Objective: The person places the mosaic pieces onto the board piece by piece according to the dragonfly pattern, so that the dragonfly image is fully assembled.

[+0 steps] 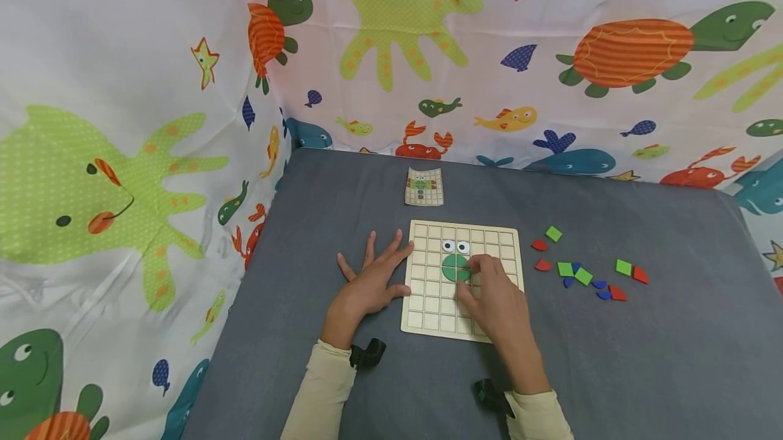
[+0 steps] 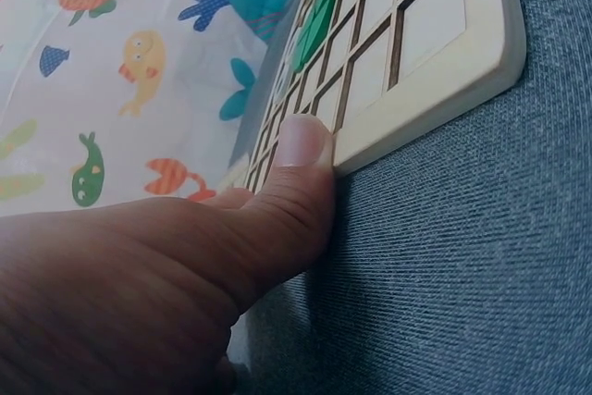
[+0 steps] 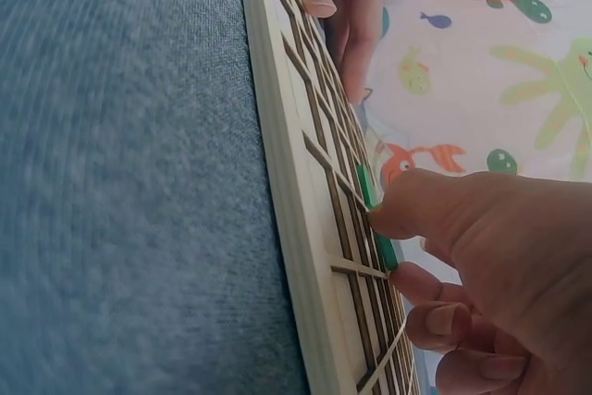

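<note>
A light wooden grid board lies on the grey cloth. Two round eye pieces sit on it, above a green circle made of quarter pieces. My right hand is over the board, thumb and index finger pinching the lower right green quarter piece where it lies in the grid. My left hand spreads its fingers at the board's left edge. Its thumb presses on the rim, and the index fingertip touches the edge higher up.
Behind the board lies a small pattern card with a figure on a grid. Loose green squares, red quarter pieces and blue pieces are scattered to the right. A printed sea-animal curtain borders the back and left.
</note>
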Tool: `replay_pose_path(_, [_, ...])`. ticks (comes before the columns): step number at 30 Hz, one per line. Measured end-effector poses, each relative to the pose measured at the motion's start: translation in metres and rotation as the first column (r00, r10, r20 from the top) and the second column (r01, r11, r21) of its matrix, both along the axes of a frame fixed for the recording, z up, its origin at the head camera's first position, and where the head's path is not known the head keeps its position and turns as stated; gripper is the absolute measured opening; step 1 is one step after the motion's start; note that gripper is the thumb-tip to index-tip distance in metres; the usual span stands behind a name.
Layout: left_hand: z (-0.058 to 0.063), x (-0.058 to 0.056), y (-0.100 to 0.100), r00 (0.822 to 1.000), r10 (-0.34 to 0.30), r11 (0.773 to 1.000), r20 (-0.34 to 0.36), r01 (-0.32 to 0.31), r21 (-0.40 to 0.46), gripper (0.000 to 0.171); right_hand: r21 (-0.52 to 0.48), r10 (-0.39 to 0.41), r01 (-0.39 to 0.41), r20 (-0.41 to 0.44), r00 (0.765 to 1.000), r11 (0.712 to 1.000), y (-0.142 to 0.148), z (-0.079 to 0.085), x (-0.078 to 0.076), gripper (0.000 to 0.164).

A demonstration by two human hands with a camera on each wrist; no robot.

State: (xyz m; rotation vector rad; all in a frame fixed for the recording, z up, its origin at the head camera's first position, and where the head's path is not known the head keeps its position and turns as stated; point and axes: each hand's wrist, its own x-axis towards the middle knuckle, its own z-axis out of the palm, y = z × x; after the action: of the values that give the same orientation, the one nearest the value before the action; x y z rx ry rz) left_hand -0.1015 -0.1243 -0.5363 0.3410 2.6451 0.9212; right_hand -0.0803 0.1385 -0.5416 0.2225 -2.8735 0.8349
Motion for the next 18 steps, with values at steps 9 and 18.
replay_pose_path(9, [0.0034,0.0006,-0.0006,1.0,-0.009,1.0,0.01,0.009,-0.007,0.09,0.014,-0.021,0.021,0.0,1.0,1.0,-0.0021,0.0009,0.0,0.032])
replay_pose_path(18, [0.0053,0.0008,-0.001,1.0,-0.008,1.0,0.01,0.008,-0.008,0.089,0.014,-0.016,0.017,-0.061,0.998,1.0,-0.0032,-0.0002,0.0029,0.038])
